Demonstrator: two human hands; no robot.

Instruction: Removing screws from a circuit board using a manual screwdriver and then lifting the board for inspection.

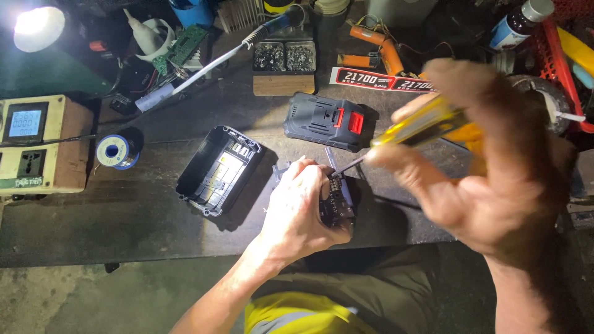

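Dark, worn table (pixel 124 216), lit hard by a bare lamp (pixel 38 28) at the far left corner; the rest of the room falls off into shadow, with concrete floor visible below the near edge. Far side of the table is cluttered: soldering iron (pixel 247 43) lying diagonally, a wooden tray of small metal parts (pixel 283 59), a green circuit board (pixel 185 44), orange-handled pliers (pixel 380 49), a dark bottle with pale cap (pixel 518 23). At left, a beige socket box with a small lit display (pixel 34 142) and a spool of solder wire (pixel 113 150) just beside it. Mid-table: an open black battery case half (pixel 219 170), hollow side up, and a closed grey battery pack with red latch (pixel 325 120), well apart from each other. Left hand (pixel 297 213) is closed around a small dark board assembly (pixel 337 201) at the near table edge, long axis running roughly near-to-far, top end pointing away from the person. Right hand (pixel 489 167), blurred, is closed on a yellow-handled screwdriver (pixel 421 127); its long axis slants from upper right down to lower left, and the tip sits at the top end of the assembly.
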